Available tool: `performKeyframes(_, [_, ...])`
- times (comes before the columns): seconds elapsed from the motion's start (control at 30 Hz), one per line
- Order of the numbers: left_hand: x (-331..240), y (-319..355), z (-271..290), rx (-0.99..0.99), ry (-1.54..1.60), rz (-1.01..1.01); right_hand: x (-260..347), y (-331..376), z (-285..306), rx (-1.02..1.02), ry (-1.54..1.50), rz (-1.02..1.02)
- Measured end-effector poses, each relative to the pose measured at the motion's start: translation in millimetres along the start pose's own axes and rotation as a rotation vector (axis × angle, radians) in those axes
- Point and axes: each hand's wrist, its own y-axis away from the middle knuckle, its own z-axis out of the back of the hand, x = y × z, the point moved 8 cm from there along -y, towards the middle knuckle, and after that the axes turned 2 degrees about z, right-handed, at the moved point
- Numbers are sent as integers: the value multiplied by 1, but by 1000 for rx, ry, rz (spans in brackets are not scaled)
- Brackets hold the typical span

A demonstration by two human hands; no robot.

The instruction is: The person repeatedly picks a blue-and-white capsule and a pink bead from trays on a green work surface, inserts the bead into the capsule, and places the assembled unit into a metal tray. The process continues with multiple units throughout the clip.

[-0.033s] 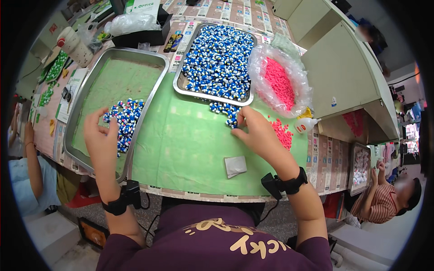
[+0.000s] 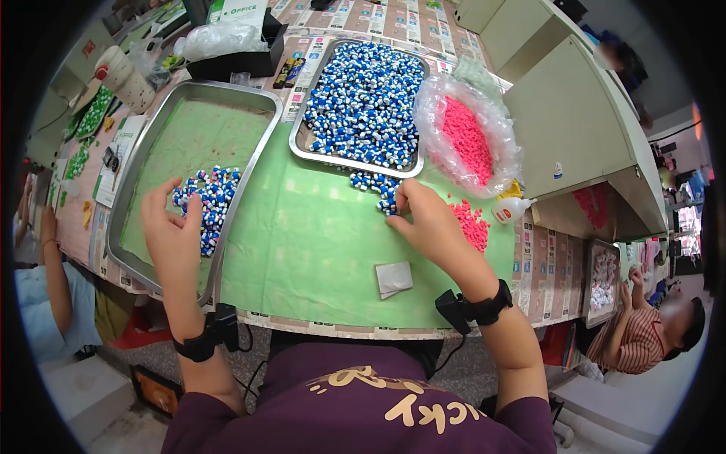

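My left hand [image 2: 173,233] hovers over the left metal tray [image 2: 266,106], its thumb and index finger apart. Beside its fingertips lies a heap of small blue-and-white pieces with pink bits [image 2: 215,197]. My right hand [image 2: 431,227] rests at the edge of a small pile of blue-and-white pieces [image 2: 369,180] on the green cloth [image 2: 302,250]. Its thumb and bent index finger close around a piece at that edge, mostly hidden by the fingers. Behind the pile stands a second metal tray [image 2: 302,145], filled with blue-and-white pieces [image 2: 363,98].
Loose pink pieces [image 2: 473,227] lie right of my right hand, below an open plastic bag of pink pieces [image 2: 467,136]. A small white bottle [image 2: 512,209] and a folded grey-white square [image 2: 394,278] are nearby. A cabinet [image 2: 578,136] borders the right. Co-workers sit on both sides.
My left hand has shifted slightly, its thumb a little up and to the right. The right hand stays nearly in place at the pile.
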Motion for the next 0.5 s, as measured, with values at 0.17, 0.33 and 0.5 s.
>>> performKeyframes(0.17, [-54,28,-52,323,481,0,0,8,9,20,-171,-34])
performKeyframes(0.33, [-127,93,-125,925,1054,156,60,24,48,-155,-273,340])
performKeyframes(0.5, [-155,111,-135,1145,1148,247,72,41,62,-185,-117,416])
